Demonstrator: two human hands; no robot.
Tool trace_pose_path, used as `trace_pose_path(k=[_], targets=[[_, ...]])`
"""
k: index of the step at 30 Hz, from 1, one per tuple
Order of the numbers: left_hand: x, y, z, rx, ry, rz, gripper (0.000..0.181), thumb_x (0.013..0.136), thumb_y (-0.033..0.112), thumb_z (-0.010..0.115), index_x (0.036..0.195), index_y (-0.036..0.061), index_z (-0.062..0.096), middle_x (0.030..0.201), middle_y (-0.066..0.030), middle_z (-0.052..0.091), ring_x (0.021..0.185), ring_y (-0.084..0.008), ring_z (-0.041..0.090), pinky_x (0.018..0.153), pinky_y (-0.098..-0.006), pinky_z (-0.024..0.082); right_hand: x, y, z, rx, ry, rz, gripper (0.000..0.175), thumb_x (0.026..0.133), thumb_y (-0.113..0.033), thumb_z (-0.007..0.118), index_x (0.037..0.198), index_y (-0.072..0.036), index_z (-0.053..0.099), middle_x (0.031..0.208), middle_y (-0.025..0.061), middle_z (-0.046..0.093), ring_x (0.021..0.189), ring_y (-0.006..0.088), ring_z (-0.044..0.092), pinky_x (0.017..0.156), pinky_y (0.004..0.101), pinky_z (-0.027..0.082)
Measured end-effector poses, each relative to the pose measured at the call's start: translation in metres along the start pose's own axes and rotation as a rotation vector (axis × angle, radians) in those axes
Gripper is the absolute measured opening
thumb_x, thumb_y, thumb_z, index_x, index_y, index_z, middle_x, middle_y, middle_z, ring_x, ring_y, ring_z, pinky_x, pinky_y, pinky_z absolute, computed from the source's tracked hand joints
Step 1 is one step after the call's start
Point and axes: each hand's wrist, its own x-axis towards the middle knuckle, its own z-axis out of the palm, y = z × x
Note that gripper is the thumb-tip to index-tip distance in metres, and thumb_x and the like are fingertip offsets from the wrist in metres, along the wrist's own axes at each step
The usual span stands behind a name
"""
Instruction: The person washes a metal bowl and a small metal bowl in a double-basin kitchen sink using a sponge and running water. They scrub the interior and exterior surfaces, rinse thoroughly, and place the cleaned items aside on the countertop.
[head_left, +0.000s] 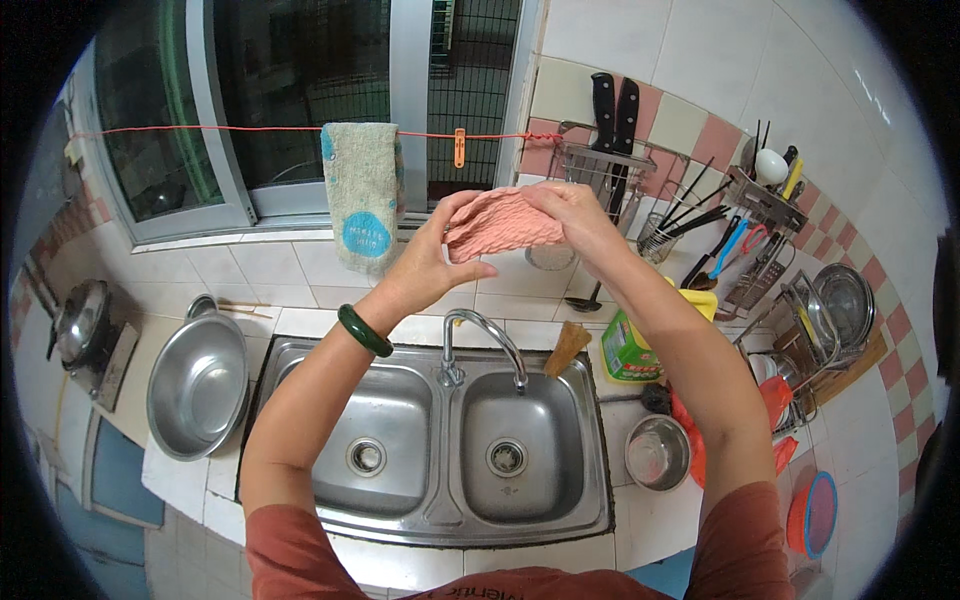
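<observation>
A folded pink textured cloth (504, 225) is held up between both hands, above and beyond the faucet (484, 326). My left hand (442, 251) grips its left end, thumb below it; a dark green bangle circles that wrist. My right hand (574, 214) pinches its upper right end. A red line (277, 128) runs across the window behind. A pale towel with blue patches (361, 199) hangs from it left of my hands, and an orange clothespin (459, 148) is clipped on it just above them. Below lies the double-bowl steel sink (446, 480).
Left of the sink stands a large metal basin (199, 386). At right are a yellow-green detergent jug (630, 345), a small steel bowl (657, 453) and a dish rack (802, 360). Two black-handled knives (615, 112) stand in a wall rack near my right hand.
</observation>
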Motion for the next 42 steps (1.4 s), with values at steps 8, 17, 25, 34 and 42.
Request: trace_pose_path(k=[8, 17, 25, 34, 42], targets=[[0.004, -0.032, -0.039, -0.366, 0.183, -0.38, 0.032, 0.096, 0.027, 0.052, 0.11, 0.0002, 0.062, 0.097, -0.0002, 0.063, 0.091, -0.0086, 0.058, 0.081, -0.0252, 0.046, 0.038, 0.031, 0.019, -0.086, -0.121, -0.023, 0.032, 0.096, -0.026, 0.049, 0.103, 0.0, 0.066, 0.09, 0.0045, 0.067, 0.083, 0.0103, 0.061, 0.077, 0.0252, 0.047], [0.046, -0.077, -0.04, 0.425, 0.351, -0.104, 0.023, 0.094, 0.017, 0.05, 0.094, -0.0029, 0.062, 0.077, -0.0137, 0.065, 0.069, -0.0234, 0.061, 0.065, -0.0335, 0.048, 0.124, 0.04, 0.078, 0.346, 0.232, -0.004, 0.05, 0.08, -0.018, 0.072, 0.111, -0.006, 0.035, 0.094, 0.0099, 0.06, 0.084, 0.0144, 0.057, 0.077, 0.0279, 0.048], [0.082, -0.101, -0.067, -0.218, 0.334, -0.279, 0.025, 0.098, 0.025, 0.047, 0.106, 0.0039, 0.059, 0.094, -0.0008, 0.06, 0.087, -0.0093, 0.053, 0.079, -0.0246, 0.042, 0.128, 0.023, 0.08, 0.19, 0.253, -0.233, 0.018, 0.09, -0.012, 0.058, 0.103, -0.006, 0.048, 0.081, 0.0038, 0.058, 0.066, 0.0076, 0.052, 0.056, 0.021, 0.044], [0.102, -0.087, -0.049, -0.668, 0.306, -0.256, 0.025, 0.1, 0.024, 0.044, 0.109, 0.0036, 0.055, 0.099, -0.0044, 0.06, 0.09, -0.0111, 0.057, 0.082, -0.0271, 0.046, 0.149, -0.01, 0.038, -0.801, -0.044, -0.677, 0.032, 0.075, -0.007, 0.069, 0.107, -0.002, 0.062, 0.094, 0.0081, 0.055, 0.083, 0.019, 0.057, 0.076, 0.0292, 0.048], [0.099, -0.09, -0.052, -0.664, 0.28, -0.266, 0.025, 0.099, 0.023, 0.044, 0.111, 0.0027, 0.054, 0.1, -0.0054, 0.059, 0.092, -0.0124, 0.057, 0.084, -0.0281, 0.046, 0.174, -0.014, 0.017, -0.47, -0.076, -0.38, 0.029, 0.076, -0.018, 0.073, 0.1, -0.002, 0.067, 0.086, 0.0061, 0.069, 0.081, 0.0179, 0.064, 0.075, 0.0304, 0.05]])
